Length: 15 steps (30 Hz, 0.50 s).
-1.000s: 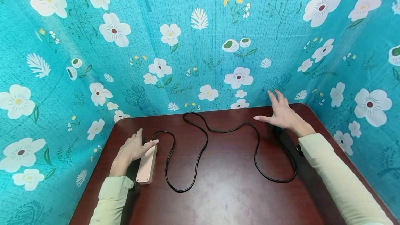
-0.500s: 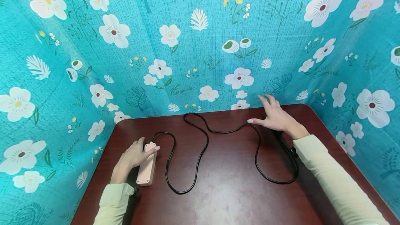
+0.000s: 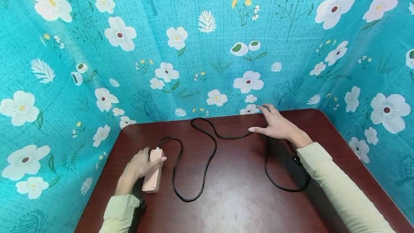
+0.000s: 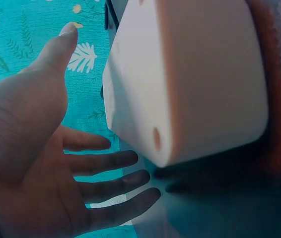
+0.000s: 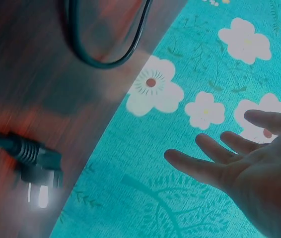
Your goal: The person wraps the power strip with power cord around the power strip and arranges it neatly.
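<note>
- Block (image 3: 152,179): plain pale pink, small darker round marks at its corners; cream with a tan edge in the left wrist view (tint differs between cameras).
- Cable (image 3: 189,200): uniform black, no pattern.
- Plug (image 5: 46,159): black; prongs (image 5: 43,196) show glaring white.
- Tabletop (image 3: 236,168): dark reddish brown, faintly streaked, with a pale sheen.
- Fabric (image 3: 194,51): turquoise ground, printed with white flowers, centres dark red or yellow; further motifs are white feathery leaves, small yellow blooms, green leaves and darker teal trees.
- Left sleeve (image 3: 118,211) and right sleeve (image 3: 343,181): plain, pale yellowish green.
</note>
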Tool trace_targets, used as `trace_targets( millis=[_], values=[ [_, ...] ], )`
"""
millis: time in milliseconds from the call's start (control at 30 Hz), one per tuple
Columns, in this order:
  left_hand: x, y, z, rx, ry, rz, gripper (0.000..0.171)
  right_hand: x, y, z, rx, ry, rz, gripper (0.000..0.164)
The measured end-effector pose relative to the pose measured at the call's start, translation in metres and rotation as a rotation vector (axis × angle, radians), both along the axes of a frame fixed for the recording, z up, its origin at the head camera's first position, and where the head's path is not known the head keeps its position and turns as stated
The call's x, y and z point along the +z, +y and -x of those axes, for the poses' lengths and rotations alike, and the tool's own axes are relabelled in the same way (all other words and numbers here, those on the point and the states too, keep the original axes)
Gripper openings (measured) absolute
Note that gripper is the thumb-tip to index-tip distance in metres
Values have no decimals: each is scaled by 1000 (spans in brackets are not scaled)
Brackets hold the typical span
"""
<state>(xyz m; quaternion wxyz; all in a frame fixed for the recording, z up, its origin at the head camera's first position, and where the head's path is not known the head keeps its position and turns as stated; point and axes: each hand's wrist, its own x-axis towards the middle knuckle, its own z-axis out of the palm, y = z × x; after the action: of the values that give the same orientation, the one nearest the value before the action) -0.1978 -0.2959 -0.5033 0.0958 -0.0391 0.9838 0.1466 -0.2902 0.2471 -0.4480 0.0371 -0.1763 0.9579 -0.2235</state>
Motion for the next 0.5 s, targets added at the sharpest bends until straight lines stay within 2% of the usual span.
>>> trace_targets(
  millis=[300,500],
  values=[
    [1,2,-6,11,-24,-11,107,-3,-13,-8,10,3,8,113],
    [1,6,-7,29,-24,-24,91,-4,-27,-11,15,-9,25,110]
  ],
)
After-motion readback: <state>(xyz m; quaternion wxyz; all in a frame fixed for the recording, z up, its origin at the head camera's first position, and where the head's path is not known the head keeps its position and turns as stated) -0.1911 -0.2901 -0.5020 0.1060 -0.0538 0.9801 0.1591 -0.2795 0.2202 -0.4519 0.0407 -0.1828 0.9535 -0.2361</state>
